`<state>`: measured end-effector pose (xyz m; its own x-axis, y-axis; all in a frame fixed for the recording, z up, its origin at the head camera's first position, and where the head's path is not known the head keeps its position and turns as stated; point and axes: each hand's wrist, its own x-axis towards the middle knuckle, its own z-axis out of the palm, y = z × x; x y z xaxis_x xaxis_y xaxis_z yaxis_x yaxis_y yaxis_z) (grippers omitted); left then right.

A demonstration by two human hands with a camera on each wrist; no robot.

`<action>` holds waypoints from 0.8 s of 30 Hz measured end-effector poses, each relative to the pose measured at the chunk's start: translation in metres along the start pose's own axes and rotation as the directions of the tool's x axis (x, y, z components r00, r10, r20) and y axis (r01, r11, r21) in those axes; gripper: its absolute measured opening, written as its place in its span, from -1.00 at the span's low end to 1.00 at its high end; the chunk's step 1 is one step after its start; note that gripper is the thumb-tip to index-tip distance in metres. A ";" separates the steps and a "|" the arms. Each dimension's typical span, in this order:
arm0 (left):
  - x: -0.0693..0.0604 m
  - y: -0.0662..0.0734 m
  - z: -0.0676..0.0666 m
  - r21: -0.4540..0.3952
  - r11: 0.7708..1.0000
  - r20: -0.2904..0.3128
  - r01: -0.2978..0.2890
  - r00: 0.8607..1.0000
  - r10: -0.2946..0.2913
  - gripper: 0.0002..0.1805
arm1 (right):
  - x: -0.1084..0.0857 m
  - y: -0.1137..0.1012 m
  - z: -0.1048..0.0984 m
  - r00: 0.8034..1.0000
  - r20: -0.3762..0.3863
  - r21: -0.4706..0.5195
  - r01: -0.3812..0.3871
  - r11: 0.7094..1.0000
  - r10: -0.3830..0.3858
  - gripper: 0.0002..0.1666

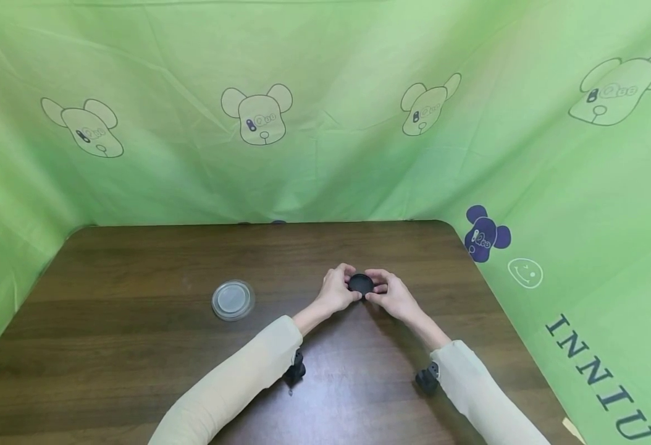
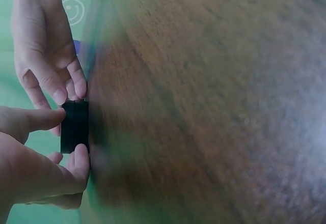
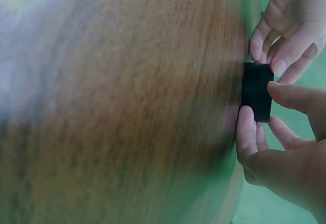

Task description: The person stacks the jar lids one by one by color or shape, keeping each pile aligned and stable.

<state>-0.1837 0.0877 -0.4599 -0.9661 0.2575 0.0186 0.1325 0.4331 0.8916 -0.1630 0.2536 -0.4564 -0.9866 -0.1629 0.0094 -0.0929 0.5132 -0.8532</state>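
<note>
A small round black piece (image 1: pixel 361 283), with a raised rim and a sunken top, is held between both hands near the far part of the wooden table. From the side, in the left wrist view, the black piece (image 2: pixel 75 128) looks like a short cylinder. My left hand (image 1: pixel 335 289) pinches its left side with thumb and fingers. On the opposite side, my right hand (image 1: pixel 394 296) grips it the same way, thumb near the other thumb. The right wrist view shows fingertips of both hands touching the black piece (image 3: pixel 256 92); its underside is hidden.
A clear round lidded dish (image 1: pixel 233 300) lies on the table (image 1: pixel 136 346), left of the hands. Green printed cloth (image 1: pixel 325 173) hangs behind the table and along both sides. Small black devices (image 1: pixel 428 378) sit at both wrists.
</note>
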 end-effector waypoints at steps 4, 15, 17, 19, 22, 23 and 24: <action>-0.002 0.000 -0.002 -0.017 1.000 0.009 0.010 1.000 -0.010 -0.40 | 0.001 -0.001 0.001 1.000 0.010 0.028 -0.008 1.000 0.008 -0.37; -0.006 -0.002 -0.005 -0.055 0.998 0.035 0.027 0.999 -0.025 -0.32 | -0.004 -0.003 -0.003 0.999 0.023 0.065 -0.024 0.998 0.023 -0.38; -0.006 -0.003 -0.004 -0.060 0.998 0.034 0.025 0.999 -0.023 -0.29 | -0.006 -0.002 -0.003 0.999 0.014 0.068 -0.035 0.997 0.034 -0.40; -0.007 -0.005 -0.003 -0.063 0.998 0.031 0.029 0.999 -0.027 -0.27 | -0.008 -0.002 -0.004 0.999 0.003 0.070 -0.039 0.997 0.039 -0.42; -0.009 -0.005 -0.002 -0.080 0.995 0.034 0.053 0.998 -0.050 -0.24 | -0.012 -0.003 -0.008 0.999 -0.029 0.001 -0.014 1.000 0.014 -0.45; -0.010 -0.005 -0.002 -0.090 0.994 0.038 0.066 0.997 -0.062 -0.23 | -0.014 -0.004 -0.010 0.999 -0.038 -0.025 -0.001 1.000 0.000 -0.46; -0.011 -0.004 -0.002 -0.102 0.992 0.046 0.079 0.996 -0.075 -0.23 | -0.016 -0.006 -0.013 0.999 -0.053 -0.056 0.007 0.998 -0.010 -0.47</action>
<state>-0.1742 0.0815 -0.4633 -0.9620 0.2641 -0.0689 0.0325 0.3613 0.9319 -0.1488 0.2639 -0.4451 -0.9913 -0.1233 0.0449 -0.1067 0.5586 -0.8225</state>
